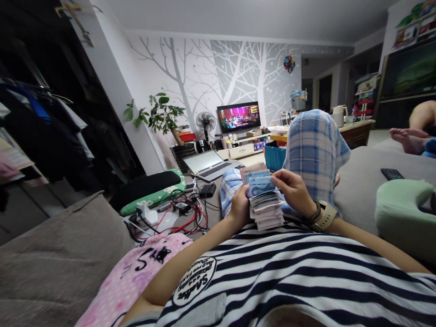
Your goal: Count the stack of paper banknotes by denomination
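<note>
A thick stack of banknotes (266, 211) fans down toward my striped shirt, its ends layered and uneven. My left hand (240, 202) is closed around the left side of the stack. On top a blue banknote (259, 185) faces me, and my right hand (291, 187) pinches its right edge between thumb and fingers. Brownish notes show behind the blue one at the upper left. A watch (325, 217) and a dark bracelet sit on my right wrist. My knee in blue plaid trousers (309, 150) is raised beyond the right hand.
An open laptop (213, 165) stands ahead to the left, near tangled cables (194, 209) and a power strip (148, 215). A remote (391, 174) and a green cushion (403, 209) lie to the right. Another person's foot (407, 138) rests at the far right.
</note>
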A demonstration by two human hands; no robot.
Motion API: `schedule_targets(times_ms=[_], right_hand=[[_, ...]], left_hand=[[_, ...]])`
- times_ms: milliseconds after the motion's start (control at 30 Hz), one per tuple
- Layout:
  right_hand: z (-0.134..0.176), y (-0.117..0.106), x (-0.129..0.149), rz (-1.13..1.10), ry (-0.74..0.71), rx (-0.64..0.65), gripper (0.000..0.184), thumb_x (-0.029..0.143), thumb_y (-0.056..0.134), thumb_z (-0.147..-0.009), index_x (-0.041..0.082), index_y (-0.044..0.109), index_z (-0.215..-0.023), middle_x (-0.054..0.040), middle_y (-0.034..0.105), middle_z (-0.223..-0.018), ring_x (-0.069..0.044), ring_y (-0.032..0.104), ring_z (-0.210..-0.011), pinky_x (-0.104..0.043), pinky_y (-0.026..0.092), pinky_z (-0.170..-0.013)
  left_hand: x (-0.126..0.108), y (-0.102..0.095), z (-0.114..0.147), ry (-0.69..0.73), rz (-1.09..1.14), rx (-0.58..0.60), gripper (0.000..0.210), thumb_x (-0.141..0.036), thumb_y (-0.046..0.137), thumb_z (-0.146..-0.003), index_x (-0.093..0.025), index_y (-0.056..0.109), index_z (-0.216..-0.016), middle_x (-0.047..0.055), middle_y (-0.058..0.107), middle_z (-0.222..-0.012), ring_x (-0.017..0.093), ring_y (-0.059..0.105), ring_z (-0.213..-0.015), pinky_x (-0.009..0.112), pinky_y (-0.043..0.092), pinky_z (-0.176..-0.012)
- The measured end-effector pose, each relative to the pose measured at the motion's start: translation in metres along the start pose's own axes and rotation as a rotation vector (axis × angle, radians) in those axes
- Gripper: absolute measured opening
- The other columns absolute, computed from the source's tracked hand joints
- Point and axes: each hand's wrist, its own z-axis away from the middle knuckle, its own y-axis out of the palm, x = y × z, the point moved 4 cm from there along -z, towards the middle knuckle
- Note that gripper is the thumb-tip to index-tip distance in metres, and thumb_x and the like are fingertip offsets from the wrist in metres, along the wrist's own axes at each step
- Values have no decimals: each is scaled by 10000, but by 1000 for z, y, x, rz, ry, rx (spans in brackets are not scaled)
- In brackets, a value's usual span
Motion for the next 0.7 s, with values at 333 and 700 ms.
schedule_targets(times_ms=[333, 700], right_hand=[[2, 0, 3, -7, 31, -30, 304, 451, 587, -864, 194, 569, -703, 37, 433, -581, -106, 387, -519, -259, 312, -495], [0, 0, -3, -30, 66, 25, 388, 501, 552, -877, 186, 558, -651, 11, 537, -544, -111, 433, -505, -261, 340, -503]], left_hand=[[-6, 0, 4, -25, 26, -42, 261, -180, 542, -748, -179, 578, -490, 20, 617, -633, 162, 535, -721, 248, 442, -717], [-6, 6, 4, -208, 262, -130, 182, -158, 562, -734, -167, 638, -569, 34, 649, -614, 214, 627, -856, 308, 467, -854]])
